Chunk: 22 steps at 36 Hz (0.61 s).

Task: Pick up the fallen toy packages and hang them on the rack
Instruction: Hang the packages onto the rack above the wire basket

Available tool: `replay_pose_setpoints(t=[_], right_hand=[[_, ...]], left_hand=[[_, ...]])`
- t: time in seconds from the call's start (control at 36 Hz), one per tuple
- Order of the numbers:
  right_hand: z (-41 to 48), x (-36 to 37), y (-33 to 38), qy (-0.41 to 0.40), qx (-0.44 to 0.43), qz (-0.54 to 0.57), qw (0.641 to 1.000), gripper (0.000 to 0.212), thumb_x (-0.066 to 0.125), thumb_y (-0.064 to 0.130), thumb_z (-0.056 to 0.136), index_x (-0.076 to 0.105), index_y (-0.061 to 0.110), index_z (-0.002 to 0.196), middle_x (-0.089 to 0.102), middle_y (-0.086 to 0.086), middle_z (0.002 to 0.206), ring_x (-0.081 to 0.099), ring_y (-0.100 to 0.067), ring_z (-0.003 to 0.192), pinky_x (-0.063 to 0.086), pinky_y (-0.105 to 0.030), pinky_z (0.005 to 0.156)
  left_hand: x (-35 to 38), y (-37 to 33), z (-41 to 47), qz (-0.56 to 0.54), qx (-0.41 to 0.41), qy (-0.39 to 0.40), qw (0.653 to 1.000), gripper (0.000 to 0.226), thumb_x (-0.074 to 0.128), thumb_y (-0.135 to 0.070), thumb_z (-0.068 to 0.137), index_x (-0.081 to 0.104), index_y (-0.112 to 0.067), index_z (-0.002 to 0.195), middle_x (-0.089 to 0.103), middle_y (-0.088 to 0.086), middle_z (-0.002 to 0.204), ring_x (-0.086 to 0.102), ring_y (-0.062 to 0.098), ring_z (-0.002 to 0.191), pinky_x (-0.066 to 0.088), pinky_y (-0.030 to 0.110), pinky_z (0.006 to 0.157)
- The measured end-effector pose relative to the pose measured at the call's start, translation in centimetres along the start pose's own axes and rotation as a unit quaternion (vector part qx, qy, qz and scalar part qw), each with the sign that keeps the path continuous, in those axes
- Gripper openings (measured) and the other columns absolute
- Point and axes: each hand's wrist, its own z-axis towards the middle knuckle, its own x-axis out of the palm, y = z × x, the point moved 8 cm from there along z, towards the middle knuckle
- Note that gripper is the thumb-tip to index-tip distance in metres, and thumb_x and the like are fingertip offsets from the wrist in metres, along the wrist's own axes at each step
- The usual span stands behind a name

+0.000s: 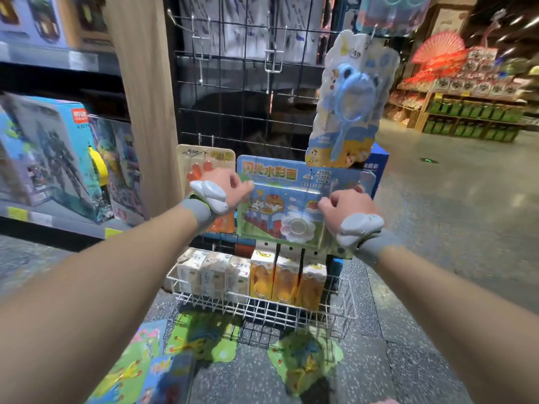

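Observation:
Both of my hands hold a blue watercolour-painting toy package [287, 205] upright in front of the black wire grid rack [248, 112]. My left hand [226, 189] pinches its left edge and my right hand [344, 204] grips its right side. Several green and blue toy packages [304, 360] lie flat on the speckled floor below, one [204, 336] under the basket and another [137, 368] at the lower left. A pale blue toy package [354, 103] hangs from a hook at the rack's upper right. An orange package [204, 170] hangs behind my left hand.
Bare metal hooks [272, 58] stick out of the upper grid. A white wire basket [262, 307] with several small boxes juts out below the held package. A wooden post [145, 97] and shelves with boxed toys [52, 153] stand left. Open aisle floor [452, 214] lies right.

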Motion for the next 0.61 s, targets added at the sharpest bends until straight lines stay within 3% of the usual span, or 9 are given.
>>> replay_pose_setpoints(t=[0.08,0.17,0.19,0.31,0.36,0.42,0.56,0.61], right_hand=[[-2.3,3.7,1.5,0.060,0.000,0.031,0.998,0.036,0.042,0.031,0.095,0.064,0.009,0.078,0.065,-0.012,0.075,0.056,-0.024,0.061,0.043,-0.027,0.057],[-4.2,7.6,3.2,0.134,-0.006,0.006,0.991,0.037,0.038,0.032,0.097,0.066,0.011,0.086,0.060,-0.007,0.075,0.051,-0.020,0.062,0.040,-0.024,0.055],[-5.7,10.5,4.4,0.182,-0.017,-0.005,0.983,0.036,0.038,0.030,0.097,0.068,0.010,0.091,0.061,-0.008,0.081,0.052,-0.021,0.066,0.041,-0.025,0.058],[-7.0,13.6,5.7,0.254,-0.030,-0.037,0.966,0.034,0.041,0.026,0.099,0.070,0.009,0.106,0.068,-0.010,0.105,0.064,-0.025,0.090,0.051,-0.029,0.073],[-7.6,15.2,6.0,0.266,-0.041,-0.039,0.962,0.030,0.043,0.026,0.095,0.069,0.011,0.095,0.067,-0.010,0.094,0.059,-0.024,0.077,0.049,-0.028,0.068],[-9.0,17.7,6.5,0.280,-0.040,-0.012,0.959,0.031,0.040,0.031,0.094,0.057,0.014,0.073,0.058,-0.007,0.072,0.049,-0.022,0.062,0.041,-0.026,0.059],[-11.8,21.9,6.8,0.327,-0.043,-0.041,0.943,0.031,0.039,0.029,0.091,0.057,0.017,0.069,0.052,-0.002,0.061,0.044,-0.017,0.051,0.035,-0.020,0.050],[-13.0,24.0,6.8,0.367,-0.053,-0.032,0.928,0.038,0.038,0.032,0.095,0.054,0.014,0.066,0.052,-0.001,0.056,0.046,-0.016,0.049,0.036,-0.020,0.048]], left_hand=[[2.6,2.3,-2.1,0.005,-0.017,0.079,0.997,0.052,0.052,-0.055,0.093,0.056,-0.015,0.060,0.060,0.002,0.062,0.054,0.020,0.061,0.050,0.033,0.071],[4.9,4.6,-4.5,0.017,-0.029,0.124,0.992,0.044,0.058,-0.050,0.092,0.059,-0.015,0.065,0.056,0.002,0.061,0.050,0.018,0.058,0.045,0.028,0.060],[6.3,6.7,-6.2,0.026,-0.042,0.153,0.987,0.043,0.059,-0.049,0.091,0.060,-0.015,0.065,0.057,0.000,0.060,0.050,0.017,0.057,0.042,0.026,0.057],[8.5,8.2,-8.0,0.092,-0.036,0.209,0.973,0.041,0.057,-0.050,0.091,0.055,-0.021,0.062,0.059,-0.004,0.063,0.052,0.016,0.060,0.042,0.027,0.060],[9.4,9.1,-9.2,0.138,-0.036,0.235,0.962,0.040,0.054,-0.049,0.092,0.053,-0.021,0.063,0.055,-0.004,0.064,0.051,0.017,0.064,0.040,0.028,0.061],[10.8,10.9,-11.0,0.185,-0.031,0.255,0.948,0.038,0.051,-0.050,0.092,0.051,-0.023,0.066,0.054,-0.006,0.065,0.051,0.016,0.065,0.036,0.026,0.059],[13.7,13.6,-14.3,0.268,-0.037,0.317,0.909,0.038,0.045,-0.047,0.098,0.048,-0.023,0.069,0.052,-0.009,0.072,0.049,0.012,0.074,0.025,0.028,0.068],[14.9,15.0,-16.0,0.264,-0.037,0.363,0.893,0.034,0.046,-0.046,0.098,0.052,-0.022,0.076,0.055,-0.007,0.075,0.050,0.014,0.076,0.029,0.025,0.059]])
